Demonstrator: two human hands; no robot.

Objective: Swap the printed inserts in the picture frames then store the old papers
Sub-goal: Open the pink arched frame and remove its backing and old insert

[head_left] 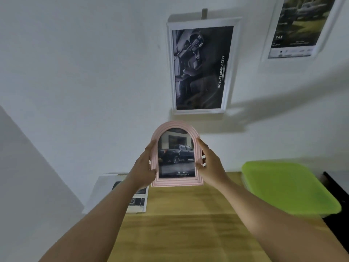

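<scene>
Two hands [143,167] [209,165] grip pink frame [177,182]; insert [176,154] TOYOTA; wall frame [198,23] ROBUST SIMPLICITY

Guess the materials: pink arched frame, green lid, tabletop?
Pink arched frame: probably moulded plastic, possibly painted wood; matte, with even stepped ribs.
Green lid: plastic; smooth, uniform bright colour, rounded corners, soft sheen.
Tabletop: wood or wood-look laminate; light grain bands, low gloss. Cannot tell which.
</scene>
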